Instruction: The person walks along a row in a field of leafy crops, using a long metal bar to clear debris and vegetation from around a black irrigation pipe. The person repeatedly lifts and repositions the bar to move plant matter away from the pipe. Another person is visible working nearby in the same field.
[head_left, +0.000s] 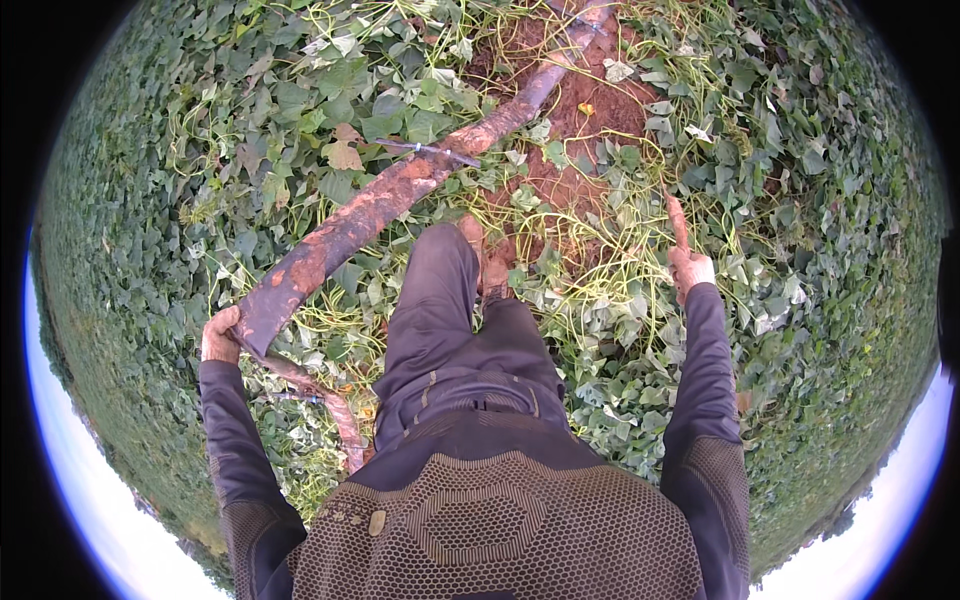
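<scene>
My left hand (221, 335) grips a dark, soil-stained flat irrigation hose (341, 232) near my left side, lifting it off the vines. From that hand the hose runs up and to the right across the plants, and another length (341, 420) drops back beside my left hip. A thin dark tube with pale ties (427, 151) crosses the hose. In my right hand (690, 271) is a narrow, reddish, soil-covered tool or stick (676, 217), pointing away from me; its exact kind cannot be told.
Dense leafy vines (315, 105) spread on both sides. Bare reddish soil (611, 109) shows ahead, with tangled yellow-green stems (600, 262) over part of it. My soil-covered feet (495, 271) stand at its near edge. A second thin tube (589, 22) crosses the hose farther ahead.
</scene>
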